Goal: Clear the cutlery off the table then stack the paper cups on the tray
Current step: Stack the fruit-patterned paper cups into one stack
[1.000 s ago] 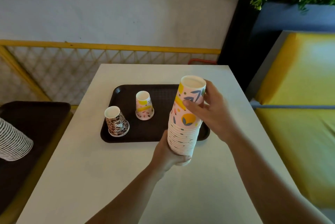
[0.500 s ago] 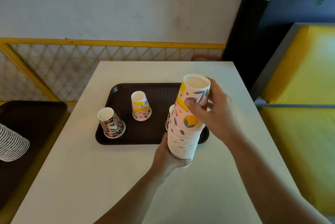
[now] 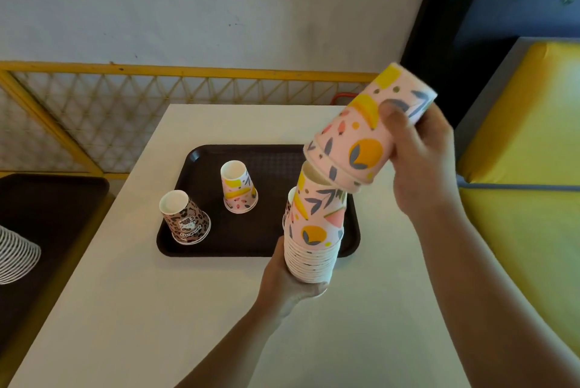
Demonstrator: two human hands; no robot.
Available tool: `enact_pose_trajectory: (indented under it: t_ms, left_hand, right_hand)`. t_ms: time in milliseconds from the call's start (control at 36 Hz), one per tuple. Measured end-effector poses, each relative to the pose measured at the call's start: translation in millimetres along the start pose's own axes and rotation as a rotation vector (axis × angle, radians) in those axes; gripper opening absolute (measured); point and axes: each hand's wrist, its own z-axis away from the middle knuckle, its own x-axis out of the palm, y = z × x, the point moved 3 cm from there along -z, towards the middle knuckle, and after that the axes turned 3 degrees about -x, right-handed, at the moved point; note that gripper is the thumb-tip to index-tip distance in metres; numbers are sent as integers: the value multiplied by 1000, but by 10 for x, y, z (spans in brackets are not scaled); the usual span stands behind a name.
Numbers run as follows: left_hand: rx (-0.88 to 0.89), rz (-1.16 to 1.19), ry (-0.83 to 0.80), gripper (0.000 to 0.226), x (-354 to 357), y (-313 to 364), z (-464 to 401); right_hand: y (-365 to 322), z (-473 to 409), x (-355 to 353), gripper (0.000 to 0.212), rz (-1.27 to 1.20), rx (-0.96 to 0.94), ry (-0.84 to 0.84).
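Paper cups (image 3: 314, 237) stand as an inverted nested stack above the table (image 3: 125, 309), at the tray's (image 3: 251, 246) near right corner, clasped at the base by the left hand (image 3: 290, 278). The right hand (image 3: 420, 161) grips a tilted pair of cups (image 3: 364, 136) (rim just touching the stack top). Level that pair and keep the base steady before setting it on the tray; the right forearm slants up from lower right.

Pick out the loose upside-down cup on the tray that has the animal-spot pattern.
It is the leopard-print cup at the tray's front left corner. The other loose cup, farther back, is pink with yellow and blue shapes, like the stack.
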Motion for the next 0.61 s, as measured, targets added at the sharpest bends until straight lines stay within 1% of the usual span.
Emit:
enact_pose_trajectory:
  t_ms: [28,83,167,222,278,333,389,500,611]
  left_hand:
    - [0,-2,8,86,-2,-9,4]
    - [1,-6,17,87,-11,-14,9]
    - [4,-2,22,101,-27,-18,7]
    - [9,-7,32,104,-38,-17,6]
    - [13,-12,47,104,-52,-6,2]
    - [16,-23,57,104,-65,-13,-12]
    - [10,-24,67,104,-81,-34,-31]
    - [-14,-3,80,105,-104,-72,-58]
    - [-14,-13,84,107,-111,-55,-64]
  right_hand:
    - [15,-46,-31,16,-13,1,38]
    - [79,-122,-80,17,38,-17,109]
    - [311,-196,-164,21,212,-55,195]
    - [543,-207,-234,29,311,-42,230]
    - [767,-202,-287,43,395,-8,248]
    - [959,-190,-299,55,443,34,228]
    - [1120,-166,-278,58,461,61,196]
    - [1305,-80,-217,56,587,36,146]
    - [1489,17,-195,58,623,99,86]
